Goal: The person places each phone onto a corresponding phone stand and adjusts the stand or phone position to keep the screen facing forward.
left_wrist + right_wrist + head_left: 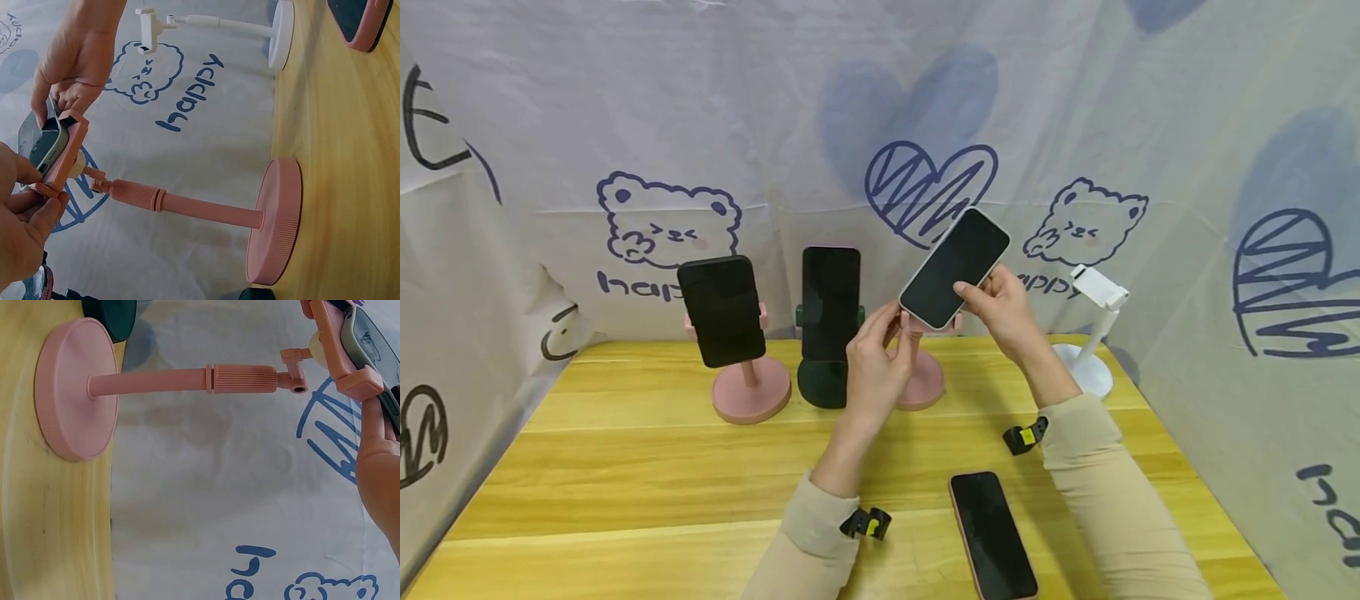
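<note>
My right hand [1003, 308] grips a phone [955, 267] with a pale rim and a dark screen, thumb on the screen. The phone is tilted in front of a pink phone stand [194, 209]. My left hand [880, 358] pinches one end of the stand's pink clamp [72, 147], close to the phone's lower corner. In the left wrist view, the phone lies against the clamp, between its end jaws. The right wrist view shows the right fingers [374, 422] beside the other clamp end. Whether the phone is seated fully is hidden.
To the left, a pink stand [751, 392] holds a black phone [722, 312], and a dark green stand [820, 387] holds another phone [831, 304]. A white stand [1082, 371] is at the right. A pink-cased phone [992, 533] lies near the front of the wooden table [647, 500].
</note>
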The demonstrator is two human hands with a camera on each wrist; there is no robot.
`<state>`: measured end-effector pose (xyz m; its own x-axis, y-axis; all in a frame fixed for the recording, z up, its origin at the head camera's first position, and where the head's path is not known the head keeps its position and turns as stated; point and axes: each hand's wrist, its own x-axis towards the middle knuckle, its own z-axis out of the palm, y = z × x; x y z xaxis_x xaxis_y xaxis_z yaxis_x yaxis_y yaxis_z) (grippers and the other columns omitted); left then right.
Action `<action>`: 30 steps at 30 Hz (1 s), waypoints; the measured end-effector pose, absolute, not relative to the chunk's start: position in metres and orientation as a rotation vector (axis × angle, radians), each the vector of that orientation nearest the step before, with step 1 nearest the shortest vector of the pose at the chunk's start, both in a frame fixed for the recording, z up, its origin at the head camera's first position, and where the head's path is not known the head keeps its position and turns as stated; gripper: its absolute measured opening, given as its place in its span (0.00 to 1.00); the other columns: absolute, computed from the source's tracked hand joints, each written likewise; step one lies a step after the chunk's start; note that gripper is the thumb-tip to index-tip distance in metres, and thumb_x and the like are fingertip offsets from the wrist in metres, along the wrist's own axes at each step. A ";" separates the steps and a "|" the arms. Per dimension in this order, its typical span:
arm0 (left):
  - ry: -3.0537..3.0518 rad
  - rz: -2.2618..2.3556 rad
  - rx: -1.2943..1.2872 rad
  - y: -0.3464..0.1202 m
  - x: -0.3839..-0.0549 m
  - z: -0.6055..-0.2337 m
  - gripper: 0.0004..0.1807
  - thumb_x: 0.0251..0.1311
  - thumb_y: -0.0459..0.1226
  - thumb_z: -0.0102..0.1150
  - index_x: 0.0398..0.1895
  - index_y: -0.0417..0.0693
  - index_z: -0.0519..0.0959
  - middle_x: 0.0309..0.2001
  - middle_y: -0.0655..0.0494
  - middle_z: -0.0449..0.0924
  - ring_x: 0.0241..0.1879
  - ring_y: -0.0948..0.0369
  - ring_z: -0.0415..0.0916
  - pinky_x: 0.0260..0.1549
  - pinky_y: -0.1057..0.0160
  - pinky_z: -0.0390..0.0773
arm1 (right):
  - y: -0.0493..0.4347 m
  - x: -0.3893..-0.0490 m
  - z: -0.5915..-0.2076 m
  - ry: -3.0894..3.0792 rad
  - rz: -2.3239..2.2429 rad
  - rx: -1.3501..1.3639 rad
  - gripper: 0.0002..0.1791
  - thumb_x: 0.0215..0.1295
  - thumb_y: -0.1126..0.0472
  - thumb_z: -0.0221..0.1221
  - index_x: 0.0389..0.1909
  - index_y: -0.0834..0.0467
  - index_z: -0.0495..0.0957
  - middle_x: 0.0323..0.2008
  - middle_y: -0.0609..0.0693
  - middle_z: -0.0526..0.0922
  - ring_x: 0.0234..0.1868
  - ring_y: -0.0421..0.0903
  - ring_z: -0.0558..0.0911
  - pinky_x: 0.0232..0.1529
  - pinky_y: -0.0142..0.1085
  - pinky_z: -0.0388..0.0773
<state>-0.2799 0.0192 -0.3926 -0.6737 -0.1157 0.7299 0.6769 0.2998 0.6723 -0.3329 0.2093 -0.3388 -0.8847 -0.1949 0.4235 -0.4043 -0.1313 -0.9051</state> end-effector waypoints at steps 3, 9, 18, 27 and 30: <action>-1.858 -1.435 -0.487 0.019 -0.280 -0.394 0.15 0.71 0.31 0.63 0.57 0.30 0.82 0.53 0.37 0.84 0.53 0.49 0.86 0.53 0.59 0.84 | 0.210 -0.333 -0.339 -1.983 2.116 0.712 0.19 0.70 0.78 0.57 0.59 0.64 0.73 0.45 0.42 0.90 0.45 0.39 0.88 0.49 0.35 0.87; -1.846 -1.446 -0.468 0.018 -0.279 -0.394 0.14 0.71 0.31 0.64 0.55 0.31 0.83 0.49 0.37 0.85 0.49 0.49 0.87 0.51 0.58 0.86 | 0.213 -0.334 -0.338 -2.022 2.066 0.734 0.21 0.67 0.80 0.59 0.59 0.66 0.73 0.47 0.41 0.89 0.47 0.38 0.88 0.48 0.32 0.86; -1.897 -1.389 -0.463 0.017 -0.276 -0.392 0.14 0.71 0.32 0.64 0.54 0.31 0.84 0.49 0.38 0.85 0.47 0.50 0.88 0.49 0.60 0.86 | 0.218 -0.334 -0.334 -2.079 2.039 0.763 0.19 0.67 0.80 0.59 0.57 0.65 0.73 0.45 0.40 0.90 0.44 0.38 0.89 0.46 0.31 0.86; -1.924 -1.329 -0.450 0.016 -0.275 -0.391 0.14 0.71 0.32 0.64 0.54 0.32 0.85 0.49 0.40 0.86 0.46 0.52 0.88 0.49 0.61 0.86 | 0.221 -0.333 -0.330 -2.147 1.961 0.773 0.20 0.67 0.80 0.60 0.58 0.68 0.72 0.43 0.39 0.89 0.41 0.37 0.89 0.45 0.31 0.87; -1.924 -1.281 -0.443 0.015 -0.275 -0.391 0.13 0.71 0.32 0.64 0.53 0.32 0.85 0.49 0.39 0.87 0.46 0.51 0.88 0.48 0.60 0.87 | 0.222 -0.334 -0.328 -2.177 1.925 0.768 0.20 0.66 0.79 0.60 0.58 0.67 0.72 0.42 0.39 0.89 0.39 0.36 0.88 0.44 0.31 0.87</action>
